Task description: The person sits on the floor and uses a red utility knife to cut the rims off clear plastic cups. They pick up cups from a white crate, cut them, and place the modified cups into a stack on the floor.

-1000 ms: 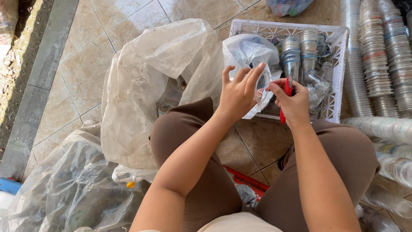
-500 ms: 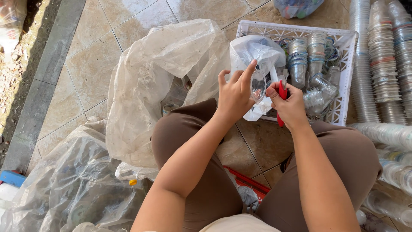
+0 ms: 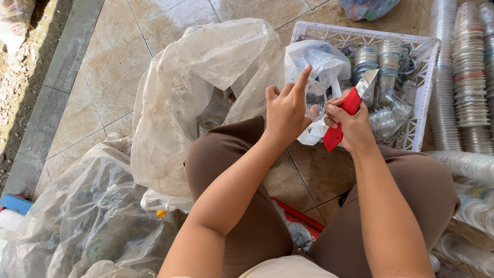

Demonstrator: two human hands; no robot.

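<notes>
Left hand (image 3: 285,110): fingers closed around a small clear plastic cup (image 3: 315,99), index finger raised, held above the knees. Right hand (image 3: 352,126): gripping a red-handled utility knife with a grey blade (image 3: 350,110), blade tip just beside the cup's rim. Behind the hands: white plastic lattice crate (image 3: 419,128) holding stacked clear cups and a white plastic bag (image 3: 319,64). Left of the crate: large translucent plastic sack (image 3: 206,87), open-mouthed. Right edge: tall columns of nested clear cups (image 3: 465,77). Underfoot: beige tiled floor (image 3: 113,67)
</notes>
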